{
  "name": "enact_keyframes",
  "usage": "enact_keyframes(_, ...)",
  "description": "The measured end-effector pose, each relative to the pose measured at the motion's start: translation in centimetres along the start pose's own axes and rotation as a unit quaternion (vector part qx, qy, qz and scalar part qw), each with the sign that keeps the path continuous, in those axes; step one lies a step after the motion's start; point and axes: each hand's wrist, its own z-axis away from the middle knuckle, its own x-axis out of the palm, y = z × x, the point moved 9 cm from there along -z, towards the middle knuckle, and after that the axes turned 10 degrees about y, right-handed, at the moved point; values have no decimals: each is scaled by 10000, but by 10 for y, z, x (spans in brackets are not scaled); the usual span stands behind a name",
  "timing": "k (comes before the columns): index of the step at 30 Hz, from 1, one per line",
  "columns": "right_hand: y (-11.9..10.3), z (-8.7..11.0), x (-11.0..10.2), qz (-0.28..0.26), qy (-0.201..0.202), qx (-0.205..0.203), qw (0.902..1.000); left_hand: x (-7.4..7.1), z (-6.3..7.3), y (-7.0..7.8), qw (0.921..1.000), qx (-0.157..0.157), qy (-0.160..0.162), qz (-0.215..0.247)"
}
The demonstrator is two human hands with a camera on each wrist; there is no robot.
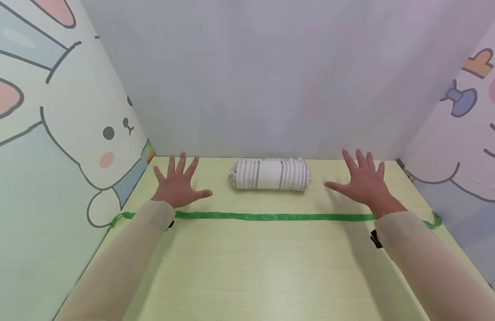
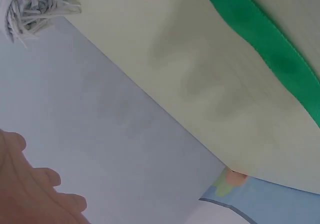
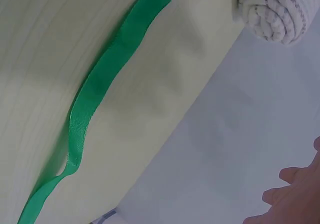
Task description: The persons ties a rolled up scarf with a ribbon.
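A rolled-up striped cloth (image 1: 269,174), white with grey bands and a fringed end, lies near the back edge of the table. To its left, my left hand (image 1: 177,187) hovers with fingers spread and holds nothing. On the other side my right hand (image 1: 364,183) is likewise spread over the table, its thumb pointing towards the roll. The fringe (image 2: 35,6) shows in the left wrist view, and the coiled end of the roll (image 3: 275,16) in the right wrist view. Both hands are apart from the cloth.
A green ribbon (image 1: 267,217) runs across the pale wooden table (image 1: 251,267) in front of the roll, passing under both arms. A plain back wall (image 1: 263,80) rises behind. Side walls with cartoon drawings, one a rabbit (image 1: 83,133), flank the table.
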Motion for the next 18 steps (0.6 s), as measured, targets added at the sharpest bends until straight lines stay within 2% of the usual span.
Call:
enact_keyframes(6,-10,1,9,67,123,-281,9995,10,-2,10,9998,193,-32,-22)
enact_keyframes(11,-23,-3,17,81,299,-532,9981,12,-8,20,9995,313,33,45)
enact_keyframes(18,-44,-12,32,-26,247,-647,9976,18,-23,48,9986,507,82,156)
